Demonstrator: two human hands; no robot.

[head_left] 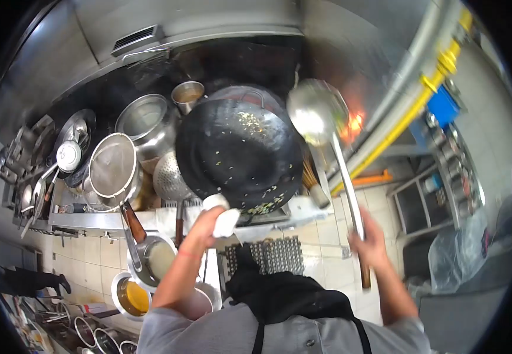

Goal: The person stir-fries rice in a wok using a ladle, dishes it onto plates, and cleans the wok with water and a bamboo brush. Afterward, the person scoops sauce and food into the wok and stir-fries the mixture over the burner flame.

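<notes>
A large black wok [232, 153] sits tilted over the stove, with chopped bits stuck to its far wall and along its near edge. My left hand [207, 225] is closed round a folded white cloth [226, 222] at the wok's near left rim. Whether the cloth grips a handle there is hidden. In my right hand [369, 239] is a long steel ladle [343, 171] with a wooden handle end. Its big round bowl is raised beside the wok's right side, blurred by motion, and the food in it cannot be made out.
Flames [355, 122] rise right of the ladle bowl. A mesh strainer [113, 165], a perforated skimmer [172, 177] and a steel pot [144, 118] stand left of the wok. A bamboo brush [318, 192] lies right of it. A yellow pipe [409, 112] runs along the right.
</notes>
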